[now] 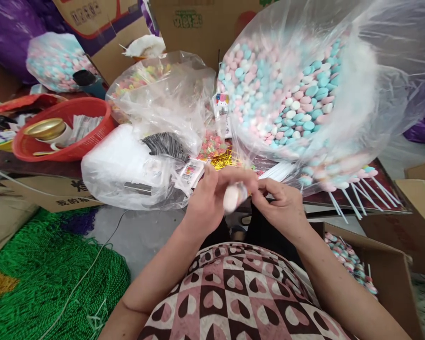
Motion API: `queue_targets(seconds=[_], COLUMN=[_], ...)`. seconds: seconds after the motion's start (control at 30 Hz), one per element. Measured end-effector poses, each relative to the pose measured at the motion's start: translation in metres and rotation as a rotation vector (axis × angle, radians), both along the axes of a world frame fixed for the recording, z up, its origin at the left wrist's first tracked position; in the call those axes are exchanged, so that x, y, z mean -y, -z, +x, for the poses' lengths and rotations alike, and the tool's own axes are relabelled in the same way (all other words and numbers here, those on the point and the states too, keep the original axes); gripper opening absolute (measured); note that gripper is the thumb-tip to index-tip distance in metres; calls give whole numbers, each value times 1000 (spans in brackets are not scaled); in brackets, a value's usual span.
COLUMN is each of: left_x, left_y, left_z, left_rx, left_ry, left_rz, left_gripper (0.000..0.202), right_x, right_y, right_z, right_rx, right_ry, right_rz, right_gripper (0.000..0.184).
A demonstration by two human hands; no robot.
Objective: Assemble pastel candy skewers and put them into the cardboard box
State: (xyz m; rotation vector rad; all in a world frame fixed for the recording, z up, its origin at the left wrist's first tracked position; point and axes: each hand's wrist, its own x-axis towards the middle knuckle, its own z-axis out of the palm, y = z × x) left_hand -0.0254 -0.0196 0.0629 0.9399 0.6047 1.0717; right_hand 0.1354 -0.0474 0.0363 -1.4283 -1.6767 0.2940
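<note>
My left hand [207,200] and my right hand [283,205] meet in front of my lap, both pinched on a small pale pink lollipop [233,197] that is blurred by motion. Just behind them lie white lollipop sticks [279,171] and a row of finished lollipops [343,182] on a dark table [386,177]. A big clear bag of pink, blue and white candies [279,94] hangs over the table above my right hand.
A red basket [62,130] with a gold lid stands at the left. Clear plastic bags [156,118] pile up in the middle. A cardboard box of lollipops [354,267] sits at my right. Green mesh [49,274] covers the floor at the left.
</note>
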Motion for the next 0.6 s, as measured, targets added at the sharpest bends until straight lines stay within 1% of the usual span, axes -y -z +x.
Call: queue_targets(seconds=[0.03, 0.07, 0.1, 0.13, 0.17, 0.2, 0.23, 0.27, 0.3, 0.33, 0.37, 0.4, 0.43, 0.5, 0.57, 0.6], left_x=[5, 9, 11, 12, 10, 6, 2, -4, -9, -14, -17, -18, -18, -13, -7, -5], left_y=[-3, -4, -2, 3, 8, 14, 18, 21, 22, 21, 19, 16, 14, 13, 18, 23], left_z=[-4, -6, -7, -7, -5, -2, 0, 3, 4, 3, 1, -2, -6, -12, -14, -12], left_rx=[-39, -67, -115, -162, -203, -226, -209, -163, -100, -50, -18, -5, -20, -110, -268, -340], left_ry=[27, 44, 70, 97, 133, 168, 203, 221, 196, 143, 101, 74, 82, 182, 313, 353], left_rz=[72, 141, 176, 176, 139, 67, -19, -109, -188, -244, -269, -261, -240, -181, -126, -105], left_gripper=[62, 61, 59, 58, 57, 59, 62, 65, 66, 64, 61, 58, 56, 58, 59, 60], right_x=[-3, -5, -7, -7, -7, -5, -2, 1, 4, 7, 8, 9, 9, 7, 4, 4], right_y=[-4, -9, -16, -23, -29, -33, -36, -36, -33, -29, -24, -18, -14, -9, -9, -10], right_z=[2, 5, 6, 6, 6, 3, 0, -3, -6, -9, -10, -10, -9, -3, 2, 3], right_rx=[18, 32, 47, 64, 84, 111, 147, 186, 222, 250, 259, 248, 217, 143, 108, 108], right_ry=[54, 113, 166, 204, 217, 196, 146, 75, -10, -91, -151, -185, -191, -133, -50, -25], right_rz=[41, 89, 136, 182, 221, 248, 264, 273, 267, 248, 218, 179, 135, 68, 63, 78], right_gripper=[15, 15, 15, 16, 16, 15, 15, 15, 15, 16, 18, 19, 19, 17, 16, 16])
